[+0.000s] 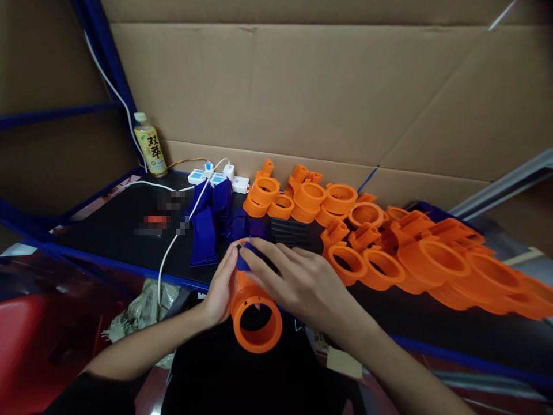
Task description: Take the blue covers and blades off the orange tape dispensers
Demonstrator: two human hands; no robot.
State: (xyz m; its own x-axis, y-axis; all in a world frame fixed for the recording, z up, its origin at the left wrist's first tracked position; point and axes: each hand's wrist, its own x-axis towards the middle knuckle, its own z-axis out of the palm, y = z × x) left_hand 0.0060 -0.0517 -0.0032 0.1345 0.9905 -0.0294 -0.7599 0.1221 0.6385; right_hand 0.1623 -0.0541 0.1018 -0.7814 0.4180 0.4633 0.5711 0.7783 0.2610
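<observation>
My left hand [221, 288] grips the side of an orange plastic ring part [257, 314], its round opening facing me, just in front of the black table's near edge. My right hand [298, 279] lies over the top of the ring, fingers pressing a small blue piece [244, 262] onto its far end. Both hands meet at that blue piece.
A pile of orange ring parts [389, 253] covers the table's right half. Blue plastic pieces [207, 227] and a small black stack [289, 231] stand behind my hands. A drink bottle [150, 144], a white power strip [218, 177] and a white cable [173, 242] sit at the left. Cardboard walls [302, 86] stand behind.
</observation>
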